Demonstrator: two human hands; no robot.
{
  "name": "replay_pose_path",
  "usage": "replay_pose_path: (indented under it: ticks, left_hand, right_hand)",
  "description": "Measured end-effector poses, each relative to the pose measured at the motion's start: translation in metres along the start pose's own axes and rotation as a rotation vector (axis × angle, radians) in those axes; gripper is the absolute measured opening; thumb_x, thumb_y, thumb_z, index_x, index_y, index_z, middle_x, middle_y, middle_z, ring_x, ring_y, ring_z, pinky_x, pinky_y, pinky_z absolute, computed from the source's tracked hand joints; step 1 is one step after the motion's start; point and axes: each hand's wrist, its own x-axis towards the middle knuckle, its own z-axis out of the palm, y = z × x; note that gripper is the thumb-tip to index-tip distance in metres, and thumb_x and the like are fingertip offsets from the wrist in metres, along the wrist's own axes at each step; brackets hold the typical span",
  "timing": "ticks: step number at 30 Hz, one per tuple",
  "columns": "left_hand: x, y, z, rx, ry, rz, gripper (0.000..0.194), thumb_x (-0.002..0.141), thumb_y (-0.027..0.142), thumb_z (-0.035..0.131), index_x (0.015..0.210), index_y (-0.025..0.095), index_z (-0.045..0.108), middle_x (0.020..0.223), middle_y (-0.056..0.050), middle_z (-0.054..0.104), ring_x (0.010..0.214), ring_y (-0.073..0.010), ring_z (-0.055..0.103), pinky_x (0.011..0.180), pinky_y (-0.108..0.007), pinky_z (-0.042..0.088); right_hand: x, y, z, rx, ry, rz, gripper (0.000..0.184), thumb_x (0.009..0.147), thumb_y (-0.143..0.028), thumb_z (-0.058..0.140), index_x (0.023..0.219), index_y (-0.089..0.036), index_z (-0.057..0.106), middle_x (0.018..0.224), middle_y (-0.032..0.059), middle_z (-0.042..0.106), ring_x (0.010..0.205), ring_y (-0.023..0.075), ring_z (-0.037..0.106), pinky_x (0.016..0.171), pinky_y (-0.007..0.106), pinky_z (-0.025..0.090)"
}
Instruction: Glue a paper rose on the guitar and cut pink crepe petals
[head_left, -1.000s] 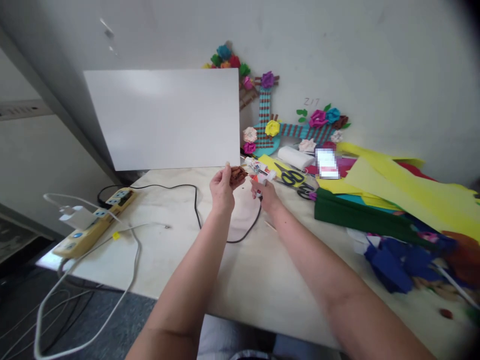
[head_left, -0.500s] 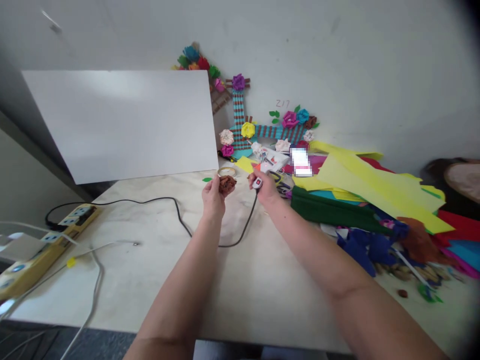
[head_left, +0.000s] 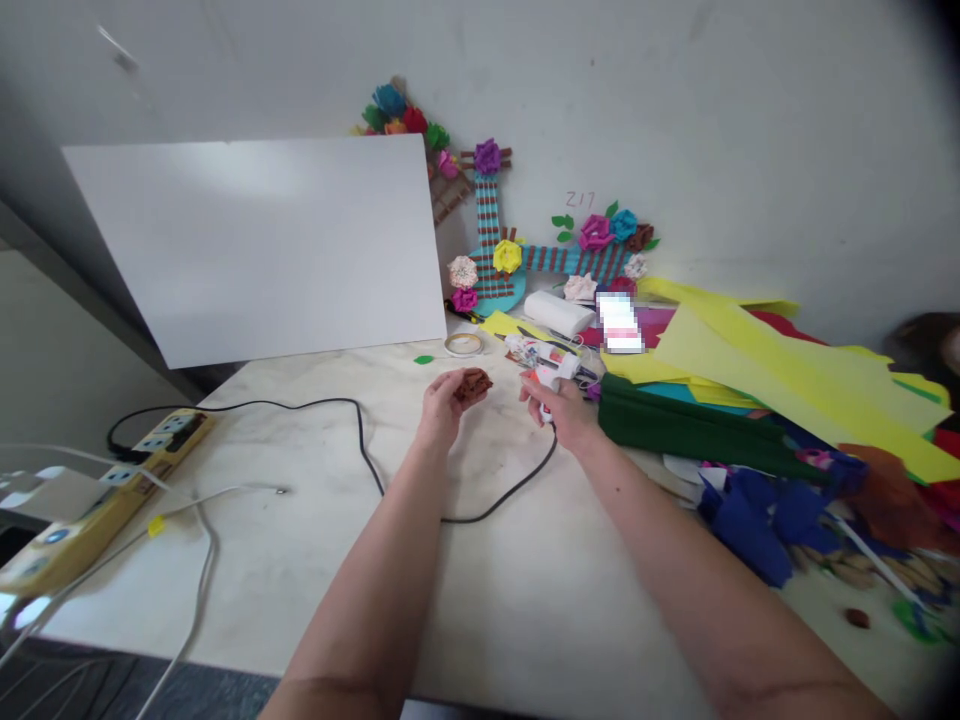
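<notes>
In my left hand (head_left: 444, 405) is a brown crepe-paper flower (head_left: 473, 385), pinched between thumb and fingers above the table. My right hand (head_left: 564, 408) grips the handle of a white and orange glue gun (head_left: 546, 385), whose nozzle end points up and to the left. A black cord (head_left: 517, 488) trails from the gun's handle across the table, passing behind my left forearm. The gun and the flower are apart. Just beyond my hands lie a tape roll (head_left: 464, 344) and a small green paper leaf (head_left: 424, 359).
A white board (head_left: 262, 255) leans on the wall at the left. Below it lies a power strip (head_left: 112, 490) with cables. Flower-decorated blue paper guitars (head_left: 487, 225) stand at the back. On the right are a phone (head_left: 621, 322), yellow paper (head_left: 735, 345), a green roll (head_left: 690, 425) and blue scraps (head_left: 750, 520).
My right hand has lowered the glue gun and moved it away from the flower. The left hand keeps the flower and has sunk slightly. The view swung right, then slightly back.
</notes>
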Motion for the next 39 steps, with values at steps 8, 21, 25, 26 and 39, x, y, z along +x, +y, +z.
replay_pose_path:
  ticks: [8,21,25,26,39]
  left_hand:
    - [0.002,-0.001,0.001,0.078,-0.023,0.023,0.030,0.058,0.027,0.076,0.084,0.014,0.067,0.084,-0.008,0.069,0.081,-0.0201,0.065,0.082,-0.037,0.048]
    - [0.000,0.006,0.006,0.335,0.143,0.028,0.039,0.058,0.042,0.074,0.088,0.018,0.066,0.078,-0.005,0.068,0.071,-0.0177,0.065,0.064,-0.027,0.044]
    - [0.002,0.003,0.001,0.274,0.144,0.016,0.039,0.057,0.041,0.075,0.087,0.018,0.065,0.078,-0.005,0.067,0.071,-0.0174,0.065,0.067,-0.028,0.045]
    - [0.003,0.002,0.000,0.249,0.141,0.001,0.039,0.057,0.041,0.074,0.088,0.018,0.065,0.079,-0.005,0.067,0.072,-0.0178,0.065,0.067,-0.029,0.046]
    - [0.002,0.004,0.003,0.189,0.001,-0.055,0.042,0.057,0.033,0.077,0.092,0.015,0.064,0.082,-0.008,0.069,0.074,-0.0193,0.066,0.073,-0.032,0.048]
  right_hand:
    - [0.001,-0.016,-0.008,-0.206,-0.170,-0.032,0.033,0.071,-0.048,0.063,0.067,-0.015,0.057,0.059,0.0012,0.059,0.036,0.0060,0.040,0.034,0.022,0.028]
    - [0.001,-0.026,-0.010,-0.364,-0.225,0.055,0.037,0.073,-0.049,0.060,0.057,-0.016,0.058,0.041,-0.0009,0.050,0.033,0.0068,0.037,0.033,0.022,0.027]
    - [0.000,-0.028,-0.010,-0.321,-0.244,0.052,0.036,0.072,-0.047,0.062,0.056,-0.015,0.056,0.045,-0.0002,0.053,0.033,0.0058,0.036,0.033,0.021,0.026]
    - [0.000,-0.027,-0.010,-0.316,-0.242,0.050,0.036,0.073,-0.047,0.061,0.056,-0.015,0.056,0.046,-0.0002,0.053,0.033,0.0056,0.036,0.033,0.022,0.026]
    - [0.003,-0.026,-0.011,-0.303,-0.246,0.067,0.037,0.069,-0.048,0.064,0.055,-0.015,0.056,0.048,0.0011,0.055,0.034,0.0057,0.037,0.032,0.021,0.026]
